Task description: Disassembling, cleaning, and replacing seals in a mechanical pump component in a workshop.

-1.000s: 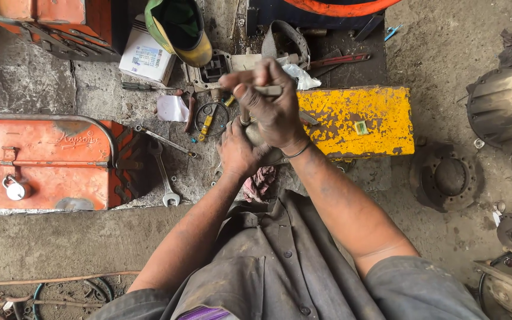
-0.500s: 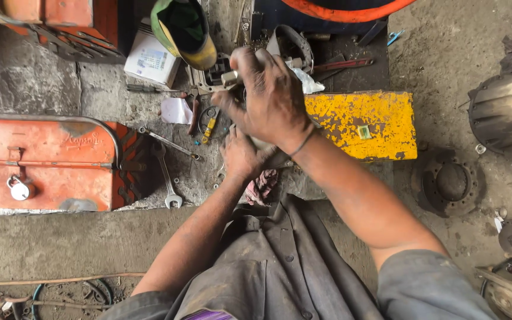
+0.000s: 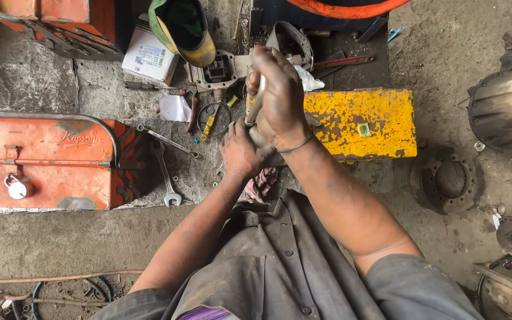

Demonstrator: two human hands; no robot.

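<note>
The right hand [image 3: 277, 98] is closed around a pale tool [image 3: 255, 106], at 12 o'clock from the left hand [image 3: 241, 148], which grips a metal part [image 3: 260, 137]. Both look hard, greasy, slippery; hold tight.

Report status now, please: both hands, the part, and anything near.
Right hand gripping a pale tool handle. Left hand steadying a part beneath, mostly hidden. Yellow metal box right alongside; spanners lie left, apart.

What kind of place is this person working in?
Most likely a mechanic's repair workshop, with work done on the concrete floor. An orange metal toolbox, a loose spanner and greasy round machine parts lie about, and the right hand grips a pale tool handle.
</note>
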